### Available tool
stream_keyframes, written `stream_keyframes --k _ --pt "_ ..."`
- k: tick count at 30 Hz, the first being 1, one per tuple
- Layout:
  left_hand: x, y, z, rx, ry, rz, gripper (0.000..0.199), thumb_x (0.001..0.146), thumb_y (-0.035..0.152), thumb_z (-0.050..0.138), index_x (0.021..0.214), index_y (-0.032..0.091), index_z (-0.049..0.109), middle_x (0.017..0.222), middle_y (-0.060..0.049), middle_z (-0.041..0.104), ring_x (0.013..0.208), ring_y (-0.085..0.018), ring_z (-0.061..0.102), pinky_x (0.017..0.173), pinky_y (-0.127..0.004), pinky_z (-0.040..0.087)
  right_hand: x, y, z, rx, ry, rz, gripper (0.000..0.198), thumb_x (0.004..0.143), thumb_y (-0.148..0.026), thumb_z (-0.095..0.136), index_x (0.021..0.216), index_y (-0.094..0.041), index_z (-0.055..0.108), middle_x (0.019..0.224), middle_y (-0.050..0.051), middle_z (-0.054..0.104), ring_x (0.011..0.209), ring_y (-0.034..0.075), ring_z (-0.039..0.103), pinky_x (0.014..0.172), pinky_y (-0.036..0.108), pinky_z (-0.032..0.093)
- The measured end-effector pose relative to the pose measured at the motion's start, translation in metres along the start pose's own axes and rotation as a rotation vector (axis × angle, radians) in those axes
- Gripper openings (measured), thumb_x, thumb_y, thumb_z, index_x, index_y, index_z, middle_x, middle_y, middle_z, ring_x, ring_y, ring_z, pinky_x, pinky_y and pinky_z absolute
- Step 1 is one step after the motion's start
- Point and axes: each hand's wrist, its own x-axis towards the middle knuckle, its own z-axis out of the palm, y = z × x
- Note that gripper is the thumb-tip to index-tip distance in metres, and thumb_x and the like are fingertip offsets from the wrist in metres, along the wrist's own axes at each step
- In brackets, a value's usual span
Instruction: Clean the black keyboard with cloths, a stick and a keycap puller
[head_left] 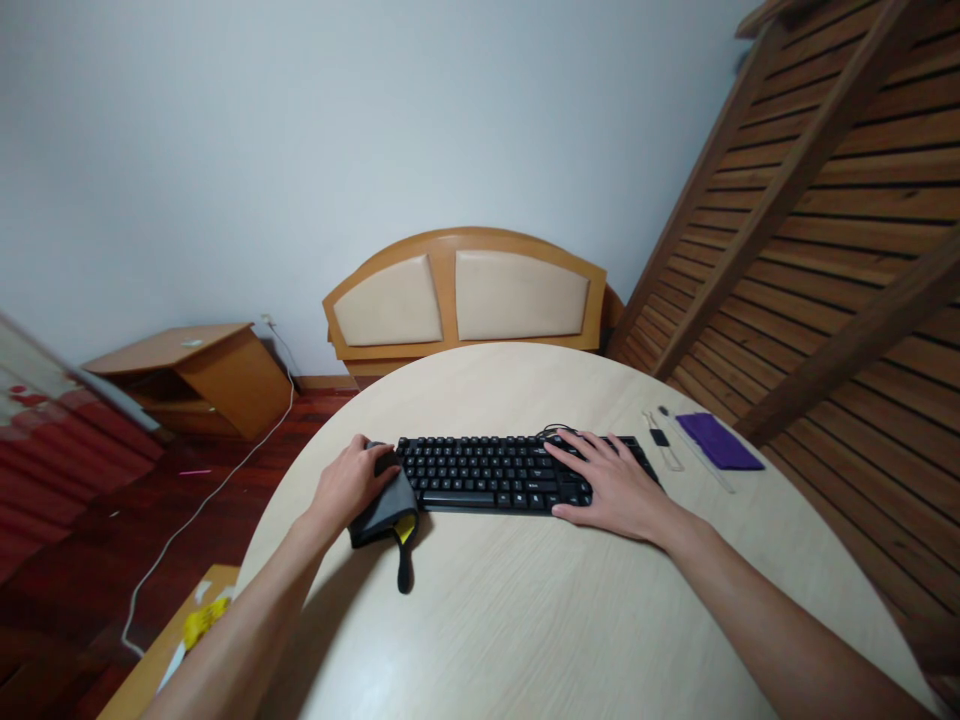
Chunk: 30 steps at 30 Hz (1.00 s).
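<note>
The keyboard (480, 472), black, lies on the pale round desk (540, 610) before me, its long side running across my view. My left fingers (378, 452) grasp a gray cloth (384, 508) with a yellow inside and a dark strap, at the keyboard's left end. My right fingers (568, 460) are spread and released, laid over the keys at its right end. Farther right rests a flat purple pouch (718, 442).

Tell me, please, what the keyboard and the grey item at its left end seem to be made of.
Keyboard: probably hard plastic, black, slightly glossy where the spacebar catches light. Grey item: likely matte fabric, folding softly; fibre unclear.
</note>
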Motion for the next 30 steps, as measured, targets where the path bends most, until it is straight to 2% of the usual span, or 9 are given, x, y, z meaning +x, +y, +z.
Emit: stream_keyframes --k 3,5,8,10,13,16,22,26,30 --pt "0.002 -0.001 -0.011 0.04 0.05 0.0 0.042 0.095 0.044 0.056 0.13 0.024 0.067 0.117 -0.011 0.06 0.096 -0.029 0.068 0.075 -0.035 0.055 0.0 0.0 0.0 -0.003 -0.002 0.003 0.086 0.079 -0.07 0.063 0.154 -0.034 0.041 0.164 0.005 0.033 0.145 0.04 0.034 0.117 0.066 0.02" --pt "0.007 0.007 -0.016 -0.018 0.101 0.03 0.042 0.095 0.046 0.054 0.128 0.025 0.069 0.117 -0.01 0.06 0.093 -0.027 0.068 0.076 -0.034 0.055 0.0 -0.001 -0.002 -0.007 -0.009 0.006 0.086 0.079 -0.07 0.062 0.154 -0.034 0.041 0.164 0.006 0.033 0.145 0.04 0.034 0.117 0.066 0.02" --pt "0.018 0.025 -0.015 -0.183 0.147 0.176 0.04 0.095 0.046 0.054 0.124 0.024 0.071 0.114 -0.009 0.06 0.093 -0.024 0.068 0.085 -0.034 0.054 0.0 -0.002 -0.003 -0.005 -0.019 0.011 0.087 0.078 -0.07 0.062 0.154 -0.033 0.041 0.164 0.006 0.033 0.145 0.04 0.034 0.117 0.066 0.019" --pt "0.027 0.038 -0.009 -0.268 0.127 0.267 0.038 0.094 0.043 0.056 0.123 0.024 0.071 0.113 -0.009 0.06 0.095 -0.024 0.068 0.09 -0.034 0.053 0.0 -0.003 -0.003 -0.002 -0.02 0.015 0.087 0.078 -0.07 0.063 0.154 -0.034 0.041 0.164 0.006 0.032 0.145 0.04 0.033 0.117 0.066 0.019" --pt "0.04 0.048 0.002 -0.29 0.062 0.296 0.035 0.091 0.037 0.06 0.121 0.022 0.072 0.109 -0.009 0.06 0.093 -0.024 0.068 0.09 -0.034 0.054 0.0 -0.002 -0.002 0.0 -0.023 0.017 0.087 0.078 -0.071 0.062 0.154 -0.034 0.04 0.165 0.005 0.031 0.146 0.04 0.031 0.118 0.066 0.018" --pt "0.046 0.043 0.014 -0.295 0.048 0.296 0.035 0.09 0.038 0.062 0.121 0.023 0.072 0.11 -0.009 0.06 0.093 -0.024 0.068 0.089 -0.034 0.054 -0.001 -0.002 -0.002 0.007 -0.03 0.02 0.088 0.078 -0.072 0.062 0.155 -0.034 0.04 0.165 0.005 0.031 0.147 0.04 0.031 0.117 0.066 0.018" --pt "0.037 0.006 0.026 -0.296 0.086 0.183 0.039 0.092 0.043 0.056 0.123 0.023 0.07 0.113 -0.01 0.059 0.098 -0.026 0.067 0.092 -0.037 0.053 0.0 -0.003 -0.004 0.012 -0.035 0.022 0.087 0.078 -0.072 0.062 0.154 -0.035 0.04 0.165 0.006 0.031 0.146 0.04 0.033 0.118 0.066 0.018" --pt "0.026 -0.002 0.016 -0.284 0.092 0.142 0.042 0.093 0.044 0.052 0.124 0.021 0.069 0.113 -0.01 0.058 0.096 -0.026 0.066 0.092 -0.039 0.053 0.0 -0.004 -0.005 0.008 -0.028 0.017 0.087 0.078 -0.069 0.064 0.154 -0.034 0.04 0.164 0.006 0.032 0.145 0.04 0.034 0.117 0.066 0.019" --pt "0.017 0.014 -0.004 -0.462 0.103 0.176 0.042 0.092 0.036 0.047 0.123 0.019 0.07 0.109 -0.009 0.06 0.102 -0.025 0.063 0.099 -0.039 0.05 0.0 -0.005 -0.006 0.014 -0.023 0.009 0.086 0.079 -0.068 0.063 0.155 -0.034 0.04 0.164 0.007 0.032 0.145 0.04 0.034 0.117 0.066 0.019"
